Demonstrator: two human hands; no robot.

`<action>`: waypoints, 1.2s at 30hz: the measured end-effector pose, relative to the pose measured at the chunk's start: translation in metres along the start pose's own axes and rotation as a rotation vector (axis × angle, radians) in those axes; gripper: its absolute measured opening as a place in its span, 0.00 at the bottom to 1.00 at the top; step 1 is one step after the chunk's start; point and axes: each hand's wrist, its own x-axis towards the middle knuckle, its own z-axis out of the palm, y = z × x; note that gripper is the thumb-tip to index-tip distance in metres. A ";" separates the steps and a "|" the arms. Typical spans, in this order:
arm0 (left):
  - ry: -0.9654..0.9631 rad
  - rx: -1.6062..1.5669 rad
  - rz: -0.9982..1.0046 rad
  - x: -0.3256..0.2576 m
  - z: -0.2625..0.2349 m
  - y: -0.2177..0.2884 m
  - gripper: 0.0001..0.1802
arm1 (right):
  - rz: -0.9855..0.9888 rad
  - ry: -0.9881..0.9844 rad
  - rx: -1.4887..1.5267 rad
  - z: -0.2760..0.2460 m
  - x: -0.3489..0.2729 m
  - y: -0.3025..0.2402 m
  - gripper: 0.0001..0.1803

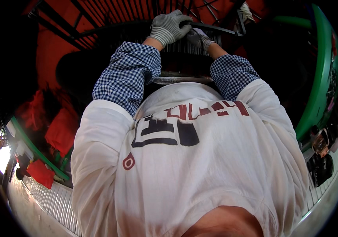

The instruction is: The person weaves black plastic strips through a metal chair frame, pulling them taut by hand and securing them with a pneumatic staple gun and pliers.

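Observation:
My left hand [169,28], in a grey-and-white striped glove, is closed at the top centre. Its thumb and fingers pinch the near end of a thin dark metal bar [218,29] that reaches off to the right. Just below that end, my right hand [200,38] is also gloved and closed, its fingers partly hidden in shadow. What the right hand grips cannot be made out. Under both hands lies a row of narrow parallel rods [176,48], mostly dark. Checked blue-and-white sleeve covers are on both forearms.
Dark metal racks of bars [109,15] stand at the far left over a red surface [52,59]. A green curved rim [322,75] arcs along the right. Red cloths [63,130] lie at the left. A shoe [246,12] shows at the far right, near the bar's end.

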 end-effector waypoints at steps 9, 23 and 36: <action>-0.036 -0.040 -0.024 0.002 -0.003 -0.001 0.23 | 0.331 -0.014 0.608 -0.020 -0.057 -0.051 0.17; -0.101 0.056 0.033 0.008 -0.004 -0.012 0.23 | -0.217 0.104 -0.025 -0.072 -0.100 -0.190 0.16; -0.166 -0.198 0.099 0.013 -0.011 -0.017 0.20 | -0.230 0.294 0.909 -0.139 -0.103 -0.205 0.09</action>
